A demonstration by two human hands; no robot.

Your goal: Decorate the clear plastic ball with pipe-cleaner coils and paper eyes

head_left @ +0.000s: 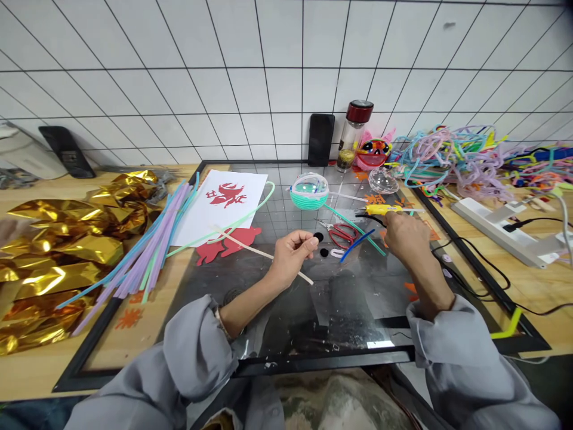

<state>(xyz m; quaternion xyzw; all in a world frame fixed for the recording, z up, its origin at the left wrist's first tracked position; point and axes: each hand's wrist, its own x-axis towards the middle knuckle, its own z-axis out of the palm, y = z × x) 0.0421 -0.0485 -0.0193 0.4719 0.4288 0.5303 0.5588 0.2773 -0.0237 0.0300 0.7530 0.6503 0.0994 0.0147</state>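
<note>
A small black disc (pixel 318 236), round and seemingly flat, is pinched at its edge near the middle of the frame. Right of centre, a slim yellow tool (pixel 375 209) extends nearly level across the picture, its underside partly covered by gripping fingers.

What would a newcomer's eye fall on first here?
Probably the crumpled gold foil gleaming at the left. Next, the colourful tangle of fuzzy stems at the back right. Near the middle, the mint-green coiled bowl stands out on the dark panel, beyond the left hand holding a small black disc.
</note>
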